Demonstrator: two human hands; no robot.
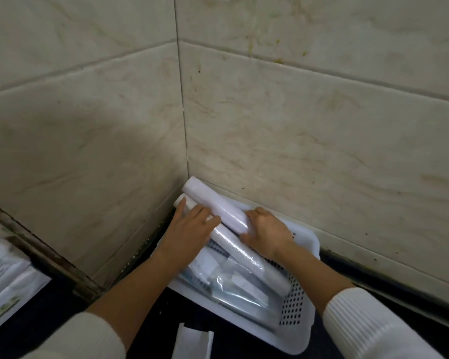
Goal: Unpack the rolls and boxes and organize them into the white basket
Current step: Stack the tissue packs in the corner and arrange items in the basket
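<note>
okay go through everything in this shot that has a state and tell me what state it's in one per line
Basket: in the wall corner, holding rolls and packets.
Top roll: wrapped, lying across the basket, far end past the rim.
Lower roll: wrapped, lying in the basket.
Left hand: flat, fingers extended on the rolls.
Right hand: curled on the top roll's near end.
Packets: sealed, lying flat in the basket.

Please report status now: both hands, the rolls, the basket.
Left hand flat on lower roll. Right hand grips upper roll. White basket in wall corner, nearly full.
</note>
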